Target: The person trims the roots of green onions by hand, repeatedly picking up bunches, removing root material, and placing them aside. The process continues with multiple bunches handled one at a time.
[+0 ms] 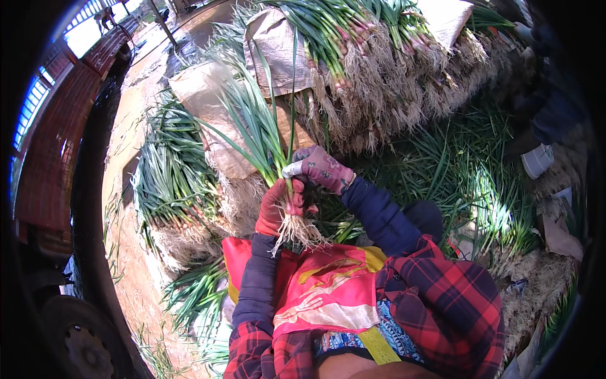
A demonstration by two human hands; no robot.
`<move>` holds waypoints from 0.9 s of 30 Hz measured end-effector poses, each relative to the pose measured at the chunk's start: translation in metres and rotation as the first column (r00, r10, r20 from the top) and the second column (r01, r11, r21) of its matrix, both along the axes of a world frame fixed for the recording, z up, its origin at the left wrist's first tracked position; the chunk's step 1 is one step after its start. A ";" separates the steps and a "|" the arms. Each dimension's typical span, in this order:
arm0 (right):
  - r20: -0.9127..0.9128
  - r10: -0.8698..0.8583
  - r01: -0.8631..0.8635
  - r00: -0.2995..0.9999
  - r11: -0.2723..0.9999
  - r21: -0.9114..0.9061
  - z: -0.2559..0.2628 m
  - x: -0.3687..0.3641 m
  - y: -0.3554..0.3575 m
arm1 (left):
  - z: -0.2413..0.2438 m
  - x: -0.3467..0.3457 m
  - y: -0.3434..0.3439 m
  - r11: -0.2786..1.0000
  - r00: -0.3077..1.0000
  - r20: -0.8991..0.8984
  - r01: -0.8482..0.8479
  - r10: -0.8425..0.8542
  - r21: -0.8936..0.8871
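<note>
A small bunch of green garlic plants stands upright in front of my chest, leaves up and pale roots hanging down. My left hand, in a reddish glove, grips it low, around the pinkish stem bases. Just above, my right hand in a pink floral glove pinches the stalks, its whitish thumb tip pressed against them. Its other fingers are partly hidden behind the bunch. Under the roots, a red and yellow apron covers my lap.
Beyond my hands, a large pile of rooted plants lies partly under woven sacking. Another stack is on the left. Loose leaves cover the ground at right. A vehicle with a red side and a wheel stands far left.
</note>
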State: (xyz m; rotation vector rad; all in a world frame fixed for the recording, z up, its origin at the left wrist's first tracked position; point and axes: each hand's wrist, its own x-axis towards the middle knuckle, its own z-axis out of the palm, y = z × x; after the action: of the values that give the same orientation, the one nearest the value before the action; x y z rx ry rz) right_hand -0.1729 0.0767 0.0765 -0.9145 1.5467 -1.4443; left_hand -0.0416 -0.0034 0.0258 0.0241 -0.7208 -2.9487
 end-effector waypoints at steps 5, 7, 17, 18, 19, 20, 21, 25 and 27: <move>-0.382 -0.227 0.203 0.896 0.974 -0.102 -0.023 -0.001 -0.002 | 0.009 -0.010 0.015 0.980 0.962 0.206 -0.156 0.179 -0.124; -0.658 -0.241 0.343 0.714 0.939 0.028 -0.030 -0.008 0.000 | 0.021 -0.010 0.022 0.849 0.896 0.210 -0.263 0.391 -0.457; -0.770 -0.461 0.402 0.441 0.869 -0.289 0.078 -0.120 0.021 | 0.046 -0.042 -0.031 0.902 0.912 -0.054 -0.411 0.407 -0.132; -0.739 -0.579 0.367 0.345 0.808 -0.461 0.096 -0.144 0.013 | 0.037 -0.044 -0.030 0.932 0.931 -0.082 -0.361 0.357 -0.042; -0.842 -0.503 0.504 0.193 0.787 -0.355 0.112 -0.167 0.003 | 0.028 -0.046 -0.027 0.944 0.938 -0.109 -0.327 0.329 0.034; -0.917 -0.397 0.603 -0.038 0.723 -0.338 0.118 -0.183 -0.007 | 0.021 -0.048 -0.027 0.974 0.945 -0.237 -0.221 0.227 0.050; -0.946 -0.304 0.576 -0.114 0.756 -0.313 0.126 -0.195 -0.018 | 0.014 -0.049 -0.025 0.974 0.967 -0.142 -0.197 0.212 0.114; -0.905 -0.408 0.637 0.121 0.731 -0.244 0.131 -0.199 -0.005 | 0.005 -0.051 -0.031 0.983 0.977 -0.136 -0.174 0.165 -0.053; -0.686 -0.624 0.540 0.375 0.748 -0.385 0.122 -0.174 0.013 | 0.007 -0.050 -0.035 0.969 0.987 -0.013 -0.162 0.163 -0.184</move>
State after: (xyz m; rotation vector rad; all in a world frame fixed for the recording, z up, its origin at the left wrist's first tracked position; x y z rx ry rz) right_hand -0.3465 0.0894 0.1986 -1.2292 2.7275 -1.7001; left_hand -0.0917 -0.0381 0.0324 0.0682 -0.9419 -2.7166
